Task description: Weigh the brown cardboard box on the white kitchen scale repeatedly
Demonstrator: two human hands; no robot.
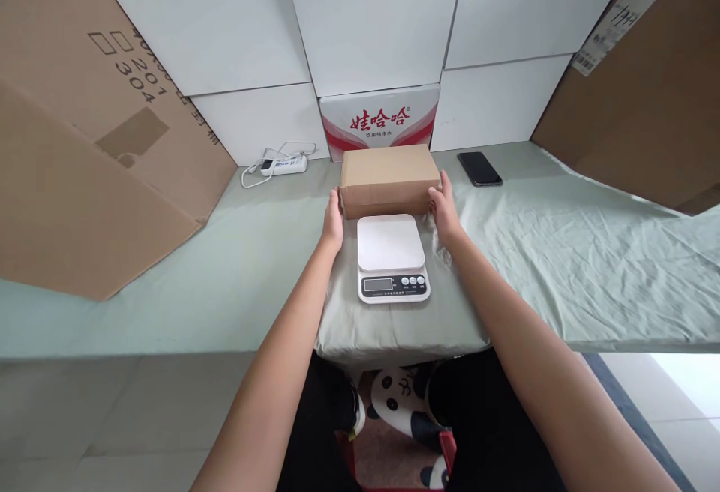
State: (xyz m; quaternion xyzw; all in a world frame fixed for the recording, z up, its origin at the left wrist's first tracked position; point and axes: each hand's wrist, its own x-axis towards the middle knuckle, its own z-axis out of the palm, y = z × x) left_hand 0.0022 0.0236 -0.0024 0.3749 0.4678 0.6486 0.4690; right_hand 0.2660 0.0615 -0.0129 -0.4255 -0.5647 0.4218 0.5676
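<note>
Between my two hands is a closed brown cardboard box (pixel 391 169), just behind the scale. My left hand (pixel 334 222) presses against its left side, and my right hand (pixel 444 211) grips its right end with the thumb toward the front. The fingertips on the far sides are partly hidden. In front of the box lies a white digital kitchen scale (pixel 391 244) with a bare platform, a small display and several buttons facing me.
A black phone (pixel 479 169) lies at the right rear. A white power strip (pixel 284 166) with a cable is at the left rear. Large cardboard panels (pixel 95 139) flank the green cloth-covered table (pixel 253 267). White boxes and a red-and-white carton (pixel 380 121) stand behind.
</note>
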